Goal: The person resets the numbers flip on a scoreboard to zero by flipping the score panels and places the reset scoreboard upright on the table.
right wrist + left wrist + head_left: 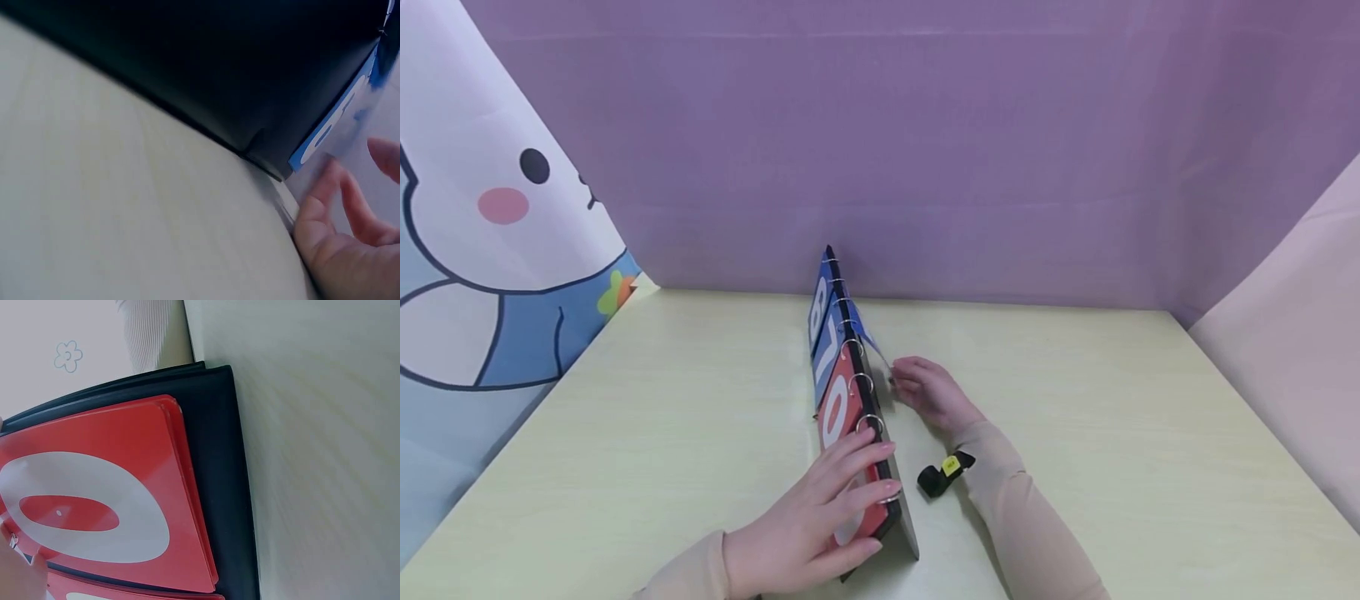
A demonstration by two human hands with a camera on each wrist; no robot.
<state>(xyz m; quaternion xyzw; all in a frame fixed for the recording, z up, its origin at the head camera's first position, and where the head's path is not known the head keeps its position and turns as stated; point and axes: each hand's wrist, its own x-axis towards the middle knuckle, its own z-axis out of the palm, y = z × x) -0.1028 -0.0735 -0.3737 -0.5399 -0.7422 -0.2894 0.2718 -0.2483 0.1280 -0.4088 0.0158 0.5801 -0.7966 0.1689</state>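
Glossy red cards (94,509), metal rings (869,417)

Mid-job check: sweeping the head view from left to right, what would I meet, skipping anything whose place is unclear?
Printed cartoon character → ringed number stand → right hand → pale surface at the far right.

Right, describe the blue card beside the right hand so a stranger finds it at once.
In the head view, a black board with number cards stands on the pale table. On its right side, beside the person's right hand, find the blue card. It juts outward, while the two blue cards on the left side lie against the board.
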